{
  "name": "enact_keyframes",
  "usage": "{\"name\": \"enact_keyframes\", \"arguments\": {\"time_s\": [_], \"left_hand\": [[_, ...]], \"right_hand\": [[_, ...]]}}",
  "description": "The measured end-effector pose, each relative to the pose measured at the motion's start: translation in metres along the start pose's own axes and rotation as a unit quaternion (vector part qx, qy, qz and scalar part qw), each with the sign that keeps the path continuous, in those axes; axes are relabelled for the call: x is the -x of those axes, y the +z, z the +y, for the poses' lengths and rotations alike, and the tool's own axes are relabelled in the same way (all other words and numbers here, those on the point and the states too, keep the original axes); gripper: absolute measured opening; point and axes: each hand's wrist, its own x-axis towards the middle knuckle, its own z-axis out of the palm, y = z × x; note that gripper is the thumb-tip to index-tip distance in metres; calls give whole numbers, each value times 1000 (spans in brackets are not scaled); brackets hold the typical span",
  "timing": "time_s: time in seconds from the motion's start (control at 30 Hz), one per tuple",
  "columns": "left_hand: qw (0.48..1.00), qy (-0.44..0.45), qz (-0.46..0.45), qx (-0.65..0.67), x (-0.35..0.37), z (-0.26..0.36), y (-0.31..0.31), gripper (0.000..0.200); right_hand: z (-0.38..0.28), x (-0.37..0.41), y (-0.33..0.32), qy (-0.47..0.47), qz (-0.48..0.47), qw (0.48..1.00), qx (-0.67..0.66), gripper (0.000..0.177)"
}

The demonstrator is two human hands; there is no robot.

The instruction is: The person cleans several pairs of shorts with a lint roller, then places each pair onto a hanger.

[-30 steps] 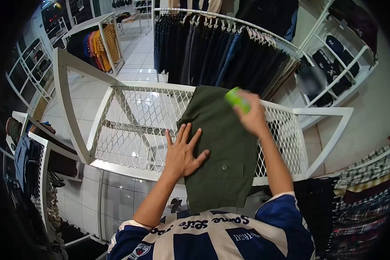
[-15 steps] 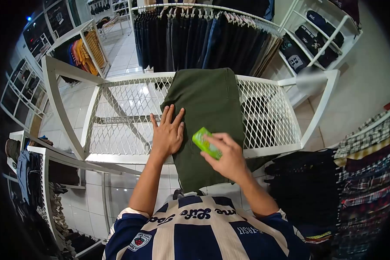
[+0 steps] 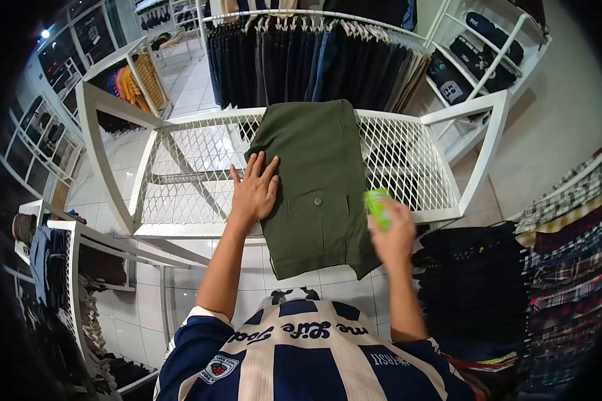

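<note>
Dark green folded trousers [image 3: 314, 154] lie over the white mesh rack [image 3: 201, 150], their buttoned pocket facing up and the waist end hanging past the near rail. My left hand [image 3: 254, 192] rests flat on the left edge of the cloth, fingers spread. At the right edge of the trousers, my right hand [image 3: 396, 230] grips a small bright green packet [image 3: 377, 207]. Motion blurs both that hand and the packet.
Behind the rack hangs a rail of dark trousers [image 3: 294, 67]. Stacked black clothes [image 3: 471, 281] and folded plaid shirts [image 3: 572, 267] sit at the right. A white shelf frame [image 3: 73, 267] with clothes stands at the left.
My right hand has moved right with the green packet, from the middle of the trousers to their right edge, uncovering the pocket button. My left hand stays pressed on the cloth.
</note>
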Motion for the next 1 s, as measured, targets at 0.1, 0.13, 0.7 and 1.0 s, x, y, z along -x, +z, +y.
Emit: {"name": "enact_keyframes", "arguments": {"time_s": [0.1,0.13,0.7,1.0], "left_hand": [[1000,-6,0,20,-1,0,-1,52],[999,-16,-2,41,-1,2,-5,52],[983,115,81,121,161,133,-11,58],[975,106,132,141,149,156,-10,74]], "right_hand": [[55,-26,-20,67,72,994,36,42],[55,-30,-21,67,85,994,30,42],[5,58,18,139,-124,926,-329,46],[-24,32,14,206,-172,746,-610,51]]}}
